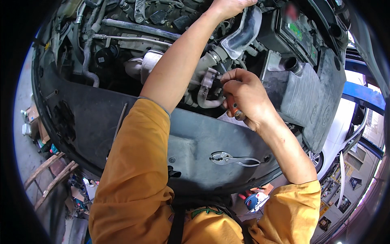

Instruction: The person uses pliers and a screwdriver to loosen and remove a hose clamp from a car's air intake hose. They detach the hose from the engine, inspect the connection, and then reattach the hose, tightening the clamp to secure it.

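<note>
My right hand (245, 91) is closed round a screwdriver-like tool (233, 106) with an orange handle. The butt of the handle points toward me, and the hand hides the shaft. Just left of the fingers are a metal fitting (209, 77) and a curved grey hose (209, 102). My left arm stretches across the engine bay. At the top edge, my left hand (233, 5) is beside the upper end of a grey air duct (245, 32); its fingers are partly cut off. Pliers (233, 159) lie on the black front panel (191, 142).
To the right stand a black air filter box (298, 91) with a round open port and the battery (298, 36). A thin metal rod (120, 122) rests on the panel by my left sleeve. A white car (335, 126) stands beyond; a wooden frame (50, 175) is at left.
</note>
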`<state>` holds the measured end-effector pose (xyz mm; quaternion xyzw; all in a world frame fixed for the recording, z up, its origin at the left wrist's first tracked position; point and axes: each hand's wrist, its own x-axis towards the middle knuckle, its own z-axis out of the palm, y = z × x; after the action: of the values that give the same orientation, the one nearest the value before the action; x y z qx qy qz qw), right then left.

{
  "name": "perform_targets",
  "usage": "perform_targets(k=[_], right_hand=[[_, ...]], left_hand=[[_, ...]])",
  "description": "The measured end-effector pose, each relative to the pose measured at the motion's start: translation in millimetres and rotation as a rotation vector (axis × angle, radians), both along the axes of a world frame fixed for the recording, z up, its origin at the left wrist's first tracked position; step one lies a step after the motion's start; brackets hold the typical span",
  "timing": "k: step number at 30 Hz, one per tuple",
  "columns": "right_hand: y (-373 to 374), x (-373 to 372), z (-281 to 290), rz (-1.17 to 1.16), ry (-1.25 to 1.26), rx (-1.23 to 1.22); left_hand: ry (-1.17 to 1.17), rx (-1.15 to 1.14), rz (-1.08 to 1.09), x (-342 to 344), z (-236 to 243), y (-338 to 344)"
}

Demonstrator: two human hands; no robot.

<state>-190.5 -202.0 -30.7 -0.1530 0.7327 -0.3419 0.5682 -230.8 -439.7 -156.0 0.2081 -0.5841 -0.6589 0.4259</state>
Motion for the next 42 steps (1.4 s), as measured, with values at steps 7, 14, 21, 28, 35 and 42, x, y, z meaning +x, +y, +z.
perform_targets(k=[7, 14, 21, 28, 35, 42], right_hand=[[2.2, 5.5, -4.4, -0.033, -0.003, -0.025], [4.0, -28.4, -0.8, 0.149, -0.006, 0.077], [10.9, -65.7, 54.7, 0.564, 0.081, 0.129], [-7.9, -62.2, 53.8, 0.667, 0.235, 0.091], [-19.5, -52.3, 57.9, 0.766, 0.294, 0.122], [-23.0, -49.1, 55.0, 0.791, 0.349, 0.112]], left_hand=[[-0.016, -0.044, 0.059, 0.8, -2.1, 1.2], [-0.017, 0.007, -0.002, -2.5, 1.3, 2.3], [-0.038, -0.024, 0.062, 9.6, -1.3, -2.2], [-0.002, 0.007, 0.026, 9.5, 4.0, 2.5], [-0.001, -0.020, 0.051, 8.3, 1.8, 0.4], [0.003, -0.048, 0.077, 7.2, 4.1, 2.0]])
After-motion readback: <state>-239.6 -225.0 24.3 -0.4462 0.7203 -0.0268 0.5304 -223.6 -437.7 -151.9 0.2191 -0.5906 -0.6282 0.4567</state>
